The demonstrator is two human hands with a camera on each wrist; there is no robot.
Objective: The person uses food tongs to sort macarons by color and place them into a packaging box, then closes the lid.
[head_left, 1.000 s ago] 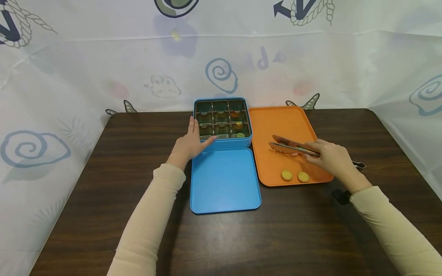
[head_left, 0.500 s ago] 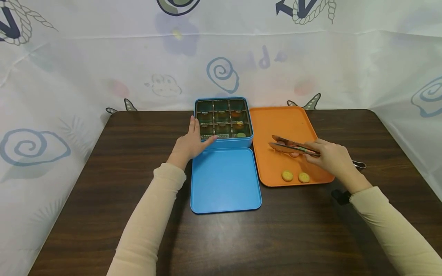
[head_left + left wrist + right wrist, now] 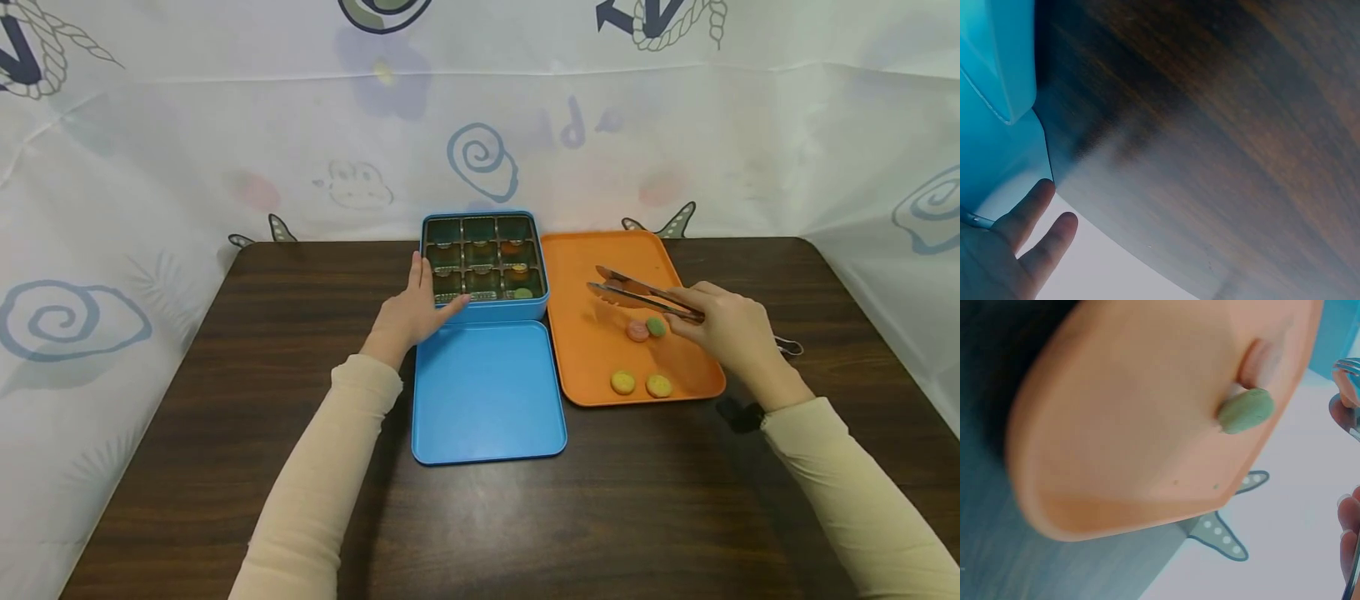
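Working over a dark table point(image 3: 480, 529)

An orange tray point(image 3: 588, 254) lies beside a blue lid point(image 3: 489, 393) and a nine-compartment blue box point(image 3: 498, 312). The left hand point(image 3: 409, 317), fingers straight, rests against the box; the right hand point(image 3: 725, 327) grips tongs point(image 3: 651, 290) above the tray, a pinkish piece point(image 3: 1344, 389) between their tips. Below lie a pink disc point(image 3: 637, 331), a green piece point(image 3: 656, 326), two yellow discs point(image 3: 622, 382).

Far white cloth point(image 3: 480, 100), a faint grey-blue letter point(image 3: 577, 121) like a d, right of centre, paler marks point(image 3: 609, 122) either side too faint to read, dark V-like strokes point(image 3: 25, 62) with rope at far left and far right, partly cut off
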